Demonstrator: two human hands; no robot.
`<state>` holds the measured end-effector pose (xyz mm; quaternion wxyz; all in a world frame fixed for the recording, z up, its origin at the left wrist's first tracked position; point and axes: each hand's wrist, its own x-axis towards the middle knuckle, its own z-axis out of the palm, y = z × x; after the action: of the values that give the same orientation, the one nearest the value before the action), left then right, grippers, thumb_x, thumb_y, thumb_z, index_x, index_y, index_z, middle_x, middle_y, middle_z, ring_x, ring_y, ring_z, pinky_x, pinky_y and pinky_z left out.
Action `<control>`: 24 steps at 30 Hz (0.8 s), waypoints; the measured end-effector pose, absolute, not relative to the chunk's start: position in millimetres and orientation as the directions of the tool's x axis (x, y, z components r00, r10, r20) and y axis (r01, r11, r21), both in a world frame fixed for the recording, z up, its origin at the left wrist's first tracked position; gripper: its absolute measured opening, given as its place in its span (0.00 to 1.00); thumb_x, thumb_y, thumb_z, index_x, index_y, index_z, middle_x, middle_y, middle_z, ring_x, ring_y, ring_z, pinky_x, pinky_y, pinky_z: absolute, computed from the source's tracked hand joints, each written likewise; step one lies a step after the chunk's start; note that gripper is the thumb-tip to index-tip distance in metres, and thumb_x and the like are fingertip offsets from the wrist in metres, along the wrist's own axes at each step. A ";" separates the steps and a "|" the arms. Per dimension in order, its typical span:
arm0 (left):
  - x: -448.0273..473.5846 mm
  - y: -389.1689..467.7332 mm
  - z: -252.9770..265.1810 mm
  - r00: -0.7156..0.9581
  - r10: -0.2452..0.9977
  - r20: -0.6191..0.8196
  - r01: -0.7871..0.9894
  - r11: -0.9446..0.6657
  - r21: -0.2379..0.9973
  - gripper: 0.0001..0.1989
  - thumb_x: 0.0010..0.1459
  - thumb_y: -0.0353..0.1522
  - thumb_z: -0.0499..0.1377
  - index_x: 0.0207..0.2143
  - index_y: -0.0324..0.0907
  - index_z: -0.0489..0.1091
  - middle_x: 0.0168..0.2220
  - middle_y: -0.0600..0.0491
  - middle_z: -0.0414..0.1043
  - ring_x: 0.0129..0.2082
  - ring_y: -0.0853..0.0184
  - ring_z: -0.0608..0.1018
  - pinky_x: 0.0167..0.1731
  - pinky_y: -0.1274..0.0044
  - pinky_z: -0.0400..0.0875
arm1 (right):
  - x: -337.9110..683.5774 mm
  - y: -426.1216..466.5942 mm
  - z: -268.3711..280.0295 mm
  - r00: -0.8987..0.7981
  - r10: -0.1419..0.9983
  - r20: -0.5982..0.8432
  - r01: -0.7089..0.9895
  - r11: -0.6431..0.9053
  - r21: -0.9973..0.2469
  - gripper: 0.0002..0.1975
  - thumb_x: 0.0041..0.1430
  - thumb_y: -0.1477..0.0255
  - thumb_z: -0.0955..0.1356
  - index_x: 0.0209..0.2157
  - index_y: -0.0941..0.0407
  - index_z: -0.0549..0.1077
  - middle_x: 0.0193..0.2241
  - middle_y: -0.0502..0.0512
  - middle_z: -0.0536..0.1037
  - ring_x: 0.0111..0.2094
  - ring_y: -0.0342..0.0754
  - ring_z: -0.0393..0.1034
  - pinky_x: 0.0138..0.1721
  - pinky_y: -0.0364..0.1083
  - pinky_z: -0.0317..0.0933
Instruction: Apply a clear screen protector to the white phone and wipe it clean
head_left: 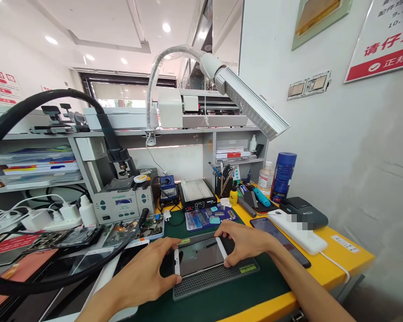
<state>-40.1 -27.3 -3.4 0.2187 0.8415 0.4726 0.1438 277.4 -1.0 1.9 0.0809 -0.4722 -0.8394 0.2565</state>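
A white-framed smartphone [201, 258] with a dark screen lies sideways over a grey perforated mat [218, 279] on the green work surface. Its left end sits between the thumb and fingers of my left hand [151, 270]. At the right end, the fingertips and thumb of my right hand [243, 243] grip the white edge from above and below. Both hands hold the phone by its short ends. Whether the phone rests flat on the mat or is slightly raised, I cannot tell.
Left stand several phones, a black hose [97, 277] and a soldering station [124, 203]. Behind are a heating plate [197, 192], small blue parts sheet [210, 217] and yellow bottle [233, 197]. A dark phone [278, 239] and white power strip [298, 230] lie right. A lamp [251, 100] hangs overhead.
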 end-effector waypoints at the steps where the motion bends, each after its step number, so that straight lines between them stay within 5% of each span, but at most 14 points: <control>1: -39.9 -27.4 -3.5 0.514 0.857 0.040 0.732 -0.462 0.501 0.31 0.53 0.46 0.61 0.59 0.52 0.61 0.56 0.52 0.68 0.54 0.57 0.71 0.51 0.71 0.66 | 277.7 -0.7 1.3 -0.542 0.834 -0.104 0.750 0.424 -0.508 0.38 0.37 0.60 0.76 0.52 0.56 0.68 0.47 0.57 0.68 0.47 0.55 0.65 0.43 0.47 0.62; 24: -39.4 -26.6 -4.1 0.549 0.833 0.071 0.711 -0.511 0.483 0.32 0.51 0.46 0.61 0.58 0.50 0.63 0.57 0.51 0.67 0.55 0.54 0.70 0.52 0.69 0.66 | 278.2 0.2 0.4 -0.565 0.820 -0.094 0.738 0.451 -0.502 0.36 0.40 0.56 0.75 0.51 0.55 0.67 0.46 0.57 0.68 0.46 0.55 0.64 0.45 0.48 0.61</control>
<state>-39.4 -26.6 -4.1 0.2035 0.8563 0.4507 0.1487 278.2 0.2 0.4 0.0812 -0.4591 -0.8479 0.2523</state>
